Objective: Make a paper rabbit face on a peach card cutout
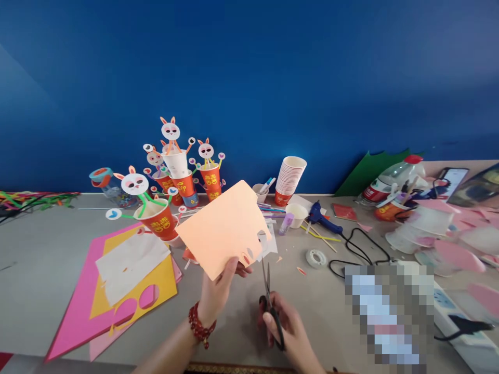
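My left hand (226, 278) grips the lower edge of a sheet of peach paper (222, 228), tilted above the table. Ear-shaped cutouts and an orange-and-dark ear drawing (245, 258) show along its lower right edge. In my right hand (286, 319) is a pair of scissors (267, 296) with dark handles, fingers wrapped through the loops. The blades point up at the paper's lower right corner and stand slightly apart. A small cut ear piece (301, 270) lies on the table to the right of the blades.
Red paper cups with rabbit faces (158, 221) stand at left behind coloured sheets (78, 296). A cup stack (290, 179), blue glue gun (325, 218), tape roll (316, 258) and cola bottle (384, 182) are toward the right. A black cord (362, 249) loops near a power strip (460, 322).
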Action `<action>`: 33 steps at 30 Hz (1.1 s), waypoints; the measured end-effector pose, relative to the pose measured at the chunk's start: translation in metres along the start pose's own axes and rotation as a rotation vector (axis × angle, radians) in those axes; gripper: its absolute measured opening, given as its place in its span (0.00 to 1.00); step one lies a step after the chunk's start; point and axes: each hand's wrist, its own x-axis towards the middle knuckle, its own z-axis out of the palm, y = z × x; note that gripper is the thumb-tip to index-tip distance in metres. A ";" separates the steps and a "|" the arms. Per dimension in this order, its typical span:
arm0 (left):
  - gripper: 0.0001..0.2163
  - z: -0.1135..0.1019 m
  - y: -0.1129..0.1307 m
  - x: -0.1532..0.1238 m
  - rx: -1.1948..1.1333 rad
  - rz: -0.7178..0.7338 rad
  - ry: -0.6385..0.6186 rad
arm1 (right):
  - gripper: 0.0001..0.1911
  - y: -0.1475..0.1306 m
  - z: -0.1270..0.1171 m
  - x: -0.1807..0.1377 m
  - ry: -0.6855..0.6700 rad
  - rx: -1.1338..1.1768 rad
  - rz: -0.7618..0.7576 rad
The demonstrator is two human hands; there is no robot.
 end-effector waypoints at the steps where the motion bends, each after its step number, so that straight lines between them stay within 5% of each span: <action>1: 0.17 0.003 0.002 -0.001 -0.006 0.006 0.003 | 0.26 -0.002 0.000 0.001 -0.017 0.008 0.015; 9: 0.14 0.015 -0.010 -0.003 -0.127 0.010 0.028 | 0.26 -0.014 0.005 0.010 -0.102 0.107 0.031; 33: 0.17 0.011 -0.022 -0.012 0.133 0.011 0.073 | 0.25 -0.004 0.012 0.017 -0.150 0.311 0.107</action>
